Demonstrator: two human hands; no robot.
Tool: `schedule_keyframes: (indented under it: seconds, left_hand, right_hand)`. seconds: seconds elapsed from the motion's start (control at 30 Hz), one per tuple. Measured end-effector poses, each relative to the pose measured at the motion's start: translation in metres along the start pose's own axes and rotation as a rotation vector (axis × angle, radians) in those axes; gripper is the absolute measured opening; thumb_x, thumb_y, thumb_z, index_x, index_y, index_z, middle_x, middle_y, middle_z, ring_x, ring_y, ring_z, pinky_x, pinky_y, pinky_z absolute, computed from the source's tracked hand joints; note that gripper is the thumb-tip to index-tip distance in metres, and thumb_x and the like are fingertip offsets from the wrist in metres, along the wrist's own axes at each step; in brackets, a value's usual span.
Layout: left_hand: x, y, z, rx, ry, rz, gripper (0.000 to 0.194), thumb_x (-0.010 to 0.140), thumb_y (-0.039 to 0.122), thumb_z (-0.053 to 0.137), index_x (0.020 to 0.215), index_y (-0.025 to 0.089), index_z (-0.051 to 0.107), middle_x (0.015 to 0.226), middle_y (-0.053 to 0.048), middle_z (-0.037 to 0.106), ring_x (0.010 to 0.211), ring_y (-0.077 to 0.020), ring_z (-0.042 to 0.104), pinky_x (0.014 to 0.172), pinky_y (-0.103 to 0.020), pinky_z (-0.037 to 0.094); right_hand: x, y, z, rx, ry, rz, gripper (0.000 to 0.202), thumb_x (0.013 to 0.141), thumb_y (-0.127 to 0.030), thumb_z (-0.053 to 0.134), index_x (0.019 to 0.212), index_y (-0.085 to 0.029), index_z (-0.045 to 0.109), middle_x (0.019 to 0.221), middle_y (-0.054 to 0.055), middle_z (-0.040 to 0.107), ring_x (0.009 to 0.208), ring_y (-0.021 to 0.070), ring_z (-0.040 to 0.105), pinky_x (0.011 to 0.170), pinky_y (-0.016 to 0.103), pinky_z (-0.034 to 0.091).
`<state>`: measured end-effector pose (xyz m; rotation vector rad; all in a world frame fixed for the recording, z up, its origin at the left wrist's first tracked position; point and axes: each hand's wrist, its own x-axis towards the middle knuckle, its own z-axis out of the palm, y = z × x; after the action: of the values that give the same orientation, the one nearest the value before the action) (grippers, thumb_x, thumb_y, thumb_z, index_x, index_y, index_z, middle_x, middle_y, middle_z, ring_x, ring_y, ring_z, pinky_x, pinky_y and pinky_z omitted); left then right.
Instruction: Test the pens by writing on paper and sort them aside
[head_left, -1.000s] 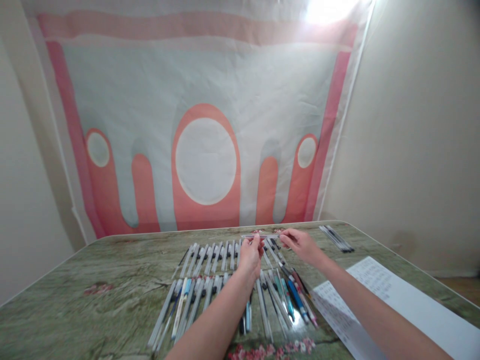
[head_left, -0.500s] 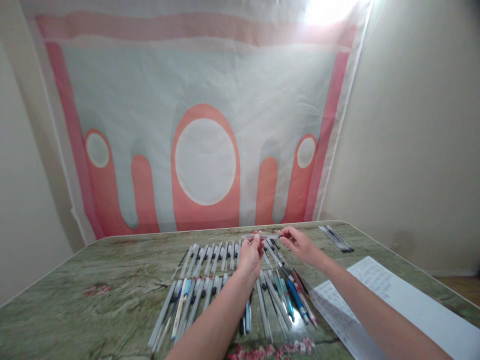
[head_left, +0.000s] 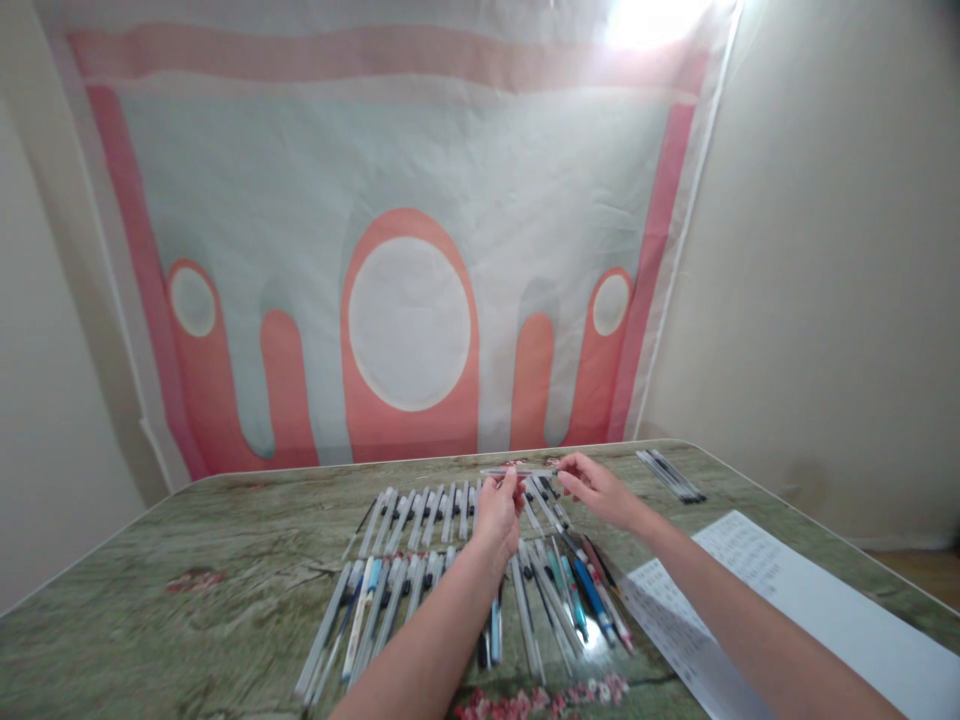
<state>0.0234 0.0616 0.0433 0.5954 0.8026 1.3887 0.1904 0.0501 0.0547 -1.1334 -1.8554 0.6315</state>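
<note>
A slim, clear pen (head_left: 534, 472) with a dark right end lies level between my two hands, above the far part of the table. My left hand (head_left: 498, 512) pinches it near the middle between thumb and fingers. At its dark end, my right hand (head_left: 595, 488) closes its fingertips; whether a cap is there is too small to tell. Below my hands, a back row of clear pens (head_left: 417, 518) and a front row of pens (head_left: 390, 605) lie side by side. My left forearm covers part of the front row.
To the right of the rows lie coloured pens, a blue pen (head_left: 592, 598) among them. Several clear pens with dark tips (head_left: 670, 475) lie at the far right. White sheets with handwriting (head_left: 795, 610) rest under my right forearm. A patterned cloth (head_left: 315, 150) hangs behind the table.
Almost nothing differs. Both hands hold the pen in nearly the same place, and the whole view has shifted very slightly.
</note>
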Motion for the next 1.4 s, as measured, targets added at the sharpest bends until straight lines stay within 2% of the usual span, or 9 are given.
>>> schedule_keyframes:
  seconds: [0.17, 0.3, 0.4, 0.53, 0.67, 0.83, 1.03, 1.23, 1.4]
  left_hand:
    - [-0.001, -0.002, -0.001, -0.012, -0.005, 0.002, 0.025, 0.065, 0.030, 0.065, 0.079, 0.015, 0.050, 0.064, 0.002, 0.054, 0.051, -0.0035, 0.046, 0.050, -0.015, 0.033]
    - [0.000, -0.004, -0.002, 0.002, -0.024, 0.002, 0.024, 0.065, 0.029, 0.065, 0.076, 0.015, 0.049, 0.064, 0.002, 0.054, 0.053, -0.0038, 0.047, 0.050, -0.015, 0.033]
    - [0.002, -0.005, -0.003, 0.005, -0.016, -0.002, 0.024, 0.066, 0.030, 0.065, 0.075, 0.015, 0.048, 0.063, 0.003, 0.053, 0.052, -0.0036, 0.046, 0.050, -0.015, 0.033]
    - [0.003, -0.005, -0.003, 0.011, -0.012, 0.000, 0.026, 0.064, 0.032, 0.065, 0.075, 0.015, 0.049, 0.064, 0.003, 0.053, 0.051, -0.0037, 0.045, 0.050, -0.016, 0.032]
    - [0.001, -0.006, -0.003, 0.024, -0.035, 0.015, 0.027, 0.063, 0.032, 0.066, 0.076, 0.015, 0.050, 0.065, 0.002, 0.054, 0.053, -0.0037, 0.046, 0.051, -0.016, 0.033]
    - [-0.001, -0.005, -0.001, 0.028, -0.044, 0.014, 0.028, 0.062, 0.033, 0.067, 0.075, 0.015, 0.050, 0.065, 0.002, 0.053, 0.053, -0.0036, 0.045, 0.052, -0.016, 0.032]
    - [-0.002, -0.004, -0.001, 0.028, -0.046, 0.027, 0.028, 0.063, 0.034, 0.066, 0.077, 0.015, 0.051, 0.069, 0.001, 0.055, 0.054, -0.0037, 0.046, 0.052, -0.016, 0.032]
    - [-0.001, -0.004, -0.001, 0.033, -0.051, 0.006, 0.027, 0.065, 0.033, 0.065, 0.078, 0.014, 0.052, 0.072, 0.000, 0.056, 0.055, -0.0033, 0.046, 0.052, -0.015, 0.033]
    - [-0.001, -0.004, -0.001, 0.022, -0.019, 0.008, 0.030, 0.062, 0.036, 0.067, 0.076, 0.014, 0.051, 0.065, 0.002, 0.053, 0.052, -0.0040, 0.045, 0.051, -0.016, 0.032]
  right_hand:
    - [-0.001, -0.005, -0.002, -0.130, 0.037, -0.095, 0.022, 0.083, -0.037, 0.040, 0.083, -0.018, 0.050, 0.068, 0.000, 0.054, 0.061, 0.0118, 0.049, 0.057, 0.023, 0.039]
    - [0.000, 0.002, 0.002, -0.096, -0.017, -0.023, 0.033, 0.086, -0.041, 0.031, 0.070, -0.017, 0.049, 0.059, -0.001, 0.051, 0.056, 0.0115, 0.049, 0.056, 0.024, 0.039]
    - [0.001, 0.006, 0.004, -0.005, -0.071, 0.040, 0.035, 0.086, -0.042, 0.028, 0.072, -0.017, 0.048, 0.061, 0.000, 0.053, 0.055, 0.0117, 0.050, 0.054, 0.024, 0.040]
    - [0.000, 0.001, 0.001, -0.092, 0.016, -0.063, 0.025, 0.083, -0.041, 0.039, 0.086, -0.018, 0.049, 0.070, 0.000, 0.055, 0.062, 0.0121, 0.050, 0.056, 0.023, 0.039]
    - [-0.001, -0.004, 0.000, -0.199, 0.038, -0.104, 0.029, 0.084, -0.041, 0.036, 0.073, -0.018, 0.049, 0.063, -0.001, 0.052, 0.059, 0.0115, 0.047, 0.058, 0.024, 0.037]
    - [0.000, -0.002, 0.001, -0.036, -0.043, 0.028, 0.039, 0.086, -0.045, 0.028, 0.069, -0.017, 0.047, 0.057, -0.001, 0.051, 0.053, 0.0108, 0.048, 0.053, 0.023, 0.038]
    - [-0.002, -0.004, 0.000, -0.094, 0.009, -0.059, 0.034, 0.084, -0.045, 0.034, 0.069, -0.018, 0.049, 0.061, -0.001, 0.052, 0.057, 0.0109, 0.047, 0.057, 0.024, 0.038]
    - [0.001, 0.001, 0.003, 0.166, -0.092, 0.101, 0.042, 0.083, -0.052, 0.029, 0.066, -0.017, 0.046, 0.055, -0.002, 0.049, 0.050, 0.0109, 0.048, 0.052, 0.024, 0.040]
    - [-0.001, -0.005, 0.001, 0.037, -0.037, -0.007, 0.031, 0.084, -0.046, 0.035, 0.077, -0.018, 0.046, 0.063, -0.002, 0.051, 0.057, 0.0111, 0.048, 0.056, 0.024, 0.039]
